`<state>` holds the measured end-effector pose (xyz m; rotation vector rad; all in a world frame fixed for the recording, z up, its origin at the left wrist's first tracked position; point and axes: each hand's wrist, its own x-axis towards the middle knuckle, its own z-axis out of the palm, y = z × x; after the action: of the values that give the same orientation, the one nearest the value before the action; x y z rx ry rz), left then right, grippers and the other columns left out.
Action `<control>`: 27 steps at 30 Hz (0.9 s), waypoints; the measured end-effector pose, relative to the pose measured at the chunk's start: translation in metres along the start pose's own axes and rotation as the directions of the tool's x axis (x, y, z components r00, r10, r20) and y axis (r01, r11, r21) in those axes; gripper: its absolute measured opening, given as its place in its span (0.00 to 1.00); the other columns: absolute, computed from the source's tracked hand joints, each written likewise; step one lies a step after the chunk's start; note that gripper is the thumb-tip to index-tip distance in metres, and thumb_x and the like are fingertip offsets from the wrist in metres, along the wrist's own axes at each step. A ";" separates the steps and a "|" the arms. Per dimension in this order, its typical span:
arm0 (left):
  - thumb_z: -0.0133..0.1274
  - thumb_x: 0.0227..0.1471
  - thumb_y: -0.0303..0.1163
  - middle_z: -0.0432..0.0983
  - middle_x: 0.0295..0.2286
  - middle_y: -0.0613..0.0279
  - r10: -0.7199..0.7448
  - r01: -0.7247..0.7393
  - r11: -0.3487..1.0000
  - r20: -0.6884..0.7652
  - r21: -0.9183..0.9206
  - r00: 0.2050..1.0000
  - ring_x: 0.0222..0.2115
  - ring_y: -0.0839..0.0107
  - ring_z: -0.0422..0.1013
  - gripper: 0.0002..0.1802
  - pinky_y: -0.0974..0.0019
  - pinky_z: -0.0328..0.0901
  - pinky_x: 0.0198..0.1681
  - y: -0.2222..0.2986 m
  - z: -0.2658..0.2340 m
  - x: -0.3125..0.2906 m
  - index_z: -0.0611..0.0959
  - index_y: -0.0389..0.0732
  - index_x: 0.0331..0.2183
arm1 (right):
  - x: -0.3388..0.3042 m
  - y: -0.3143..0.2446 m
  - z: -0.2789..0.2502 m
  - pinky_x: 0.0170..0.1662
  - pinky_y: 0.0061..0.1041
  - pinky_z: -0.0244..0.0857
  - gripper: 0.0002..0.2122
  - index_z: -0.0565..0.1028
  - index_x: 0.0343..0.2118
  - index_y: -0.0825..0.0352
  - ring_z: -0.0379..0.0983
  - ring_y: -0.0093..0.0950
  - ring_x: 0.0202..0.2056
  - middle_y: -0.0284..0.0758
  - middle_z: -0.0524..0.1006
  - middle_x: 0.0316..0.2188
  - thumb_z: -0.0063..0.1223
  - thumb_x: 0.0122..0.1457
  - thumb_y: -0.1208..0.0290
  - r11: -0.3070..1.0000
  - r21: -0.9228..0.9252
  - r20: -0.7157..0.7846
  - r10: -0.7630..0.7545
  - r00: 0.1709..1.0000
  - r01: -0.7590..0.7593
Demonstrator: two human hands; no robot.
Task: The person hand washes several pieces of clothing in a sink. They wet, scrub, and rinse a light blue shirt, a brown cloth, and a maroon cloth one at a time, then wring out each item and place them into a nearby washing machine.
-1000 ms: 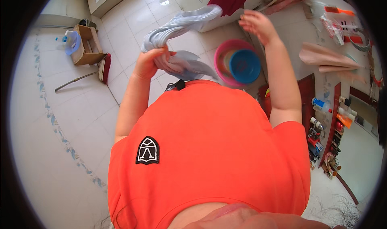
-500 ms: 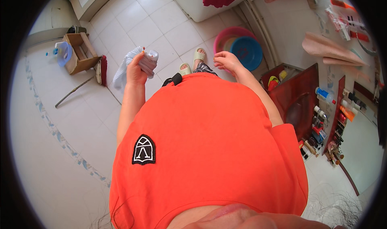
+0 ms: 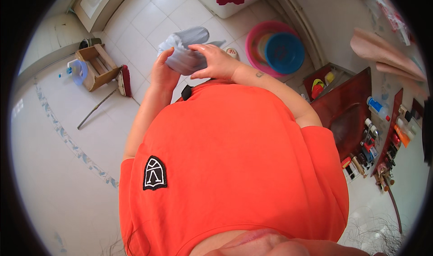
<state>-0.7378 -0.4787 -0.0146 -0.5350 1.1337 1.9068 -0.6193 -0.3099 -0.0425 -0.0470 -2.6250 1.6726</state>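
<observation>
A light grey-blue ribbed cloth, bunched up, is held in front of my belly, above the tiled floor. From the left side, my left hand is closed on it, with its fingers mostly hidden behind the fabric. On the other side, my right hand grips the same cloth, thumb below and fingers curled over it. Part of the cloth hangs past my fingers at the far side. Whether it is a garment or a plain piece of fabric I cannot tell.
A blue basin sits inside a pink basin on the floor to the right. A dark red washbasin cabinet with bottles stands nearer. At left are a wooden box and a red-headed mop. A white appliance stands far ahead.
My right hand has come left from its empty place near the basins and taken hold of the cloth. My left hand has brought the cloth slightly to the right.
</observation>
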 end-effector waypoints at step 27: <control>0.63 0.47 0.37 0.74 0.47 0.51 0.365 -0.533 -0.236 0.582 0.813 0.726 0.46 0.62 0.73 0.32 0.62 0.69 0.47 0.058 0.176 0.132 0.75 0.41 0.54 | -0.096 0.079 -0.116 0.41 0.35 0.69 0.18 0.76 0.38 0.71 0.78 0.42 0.36 0.48 0.79 0.32 0.57 0.41 0.70 0.822 0.260 -0.446 0.568 0.692 -0.507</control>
<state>-0.8508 -0.2826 0.0108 1.0591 2.4628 0.9098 -0.5178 -0.1761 -0.0657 -1.1994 -2.2005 1.6255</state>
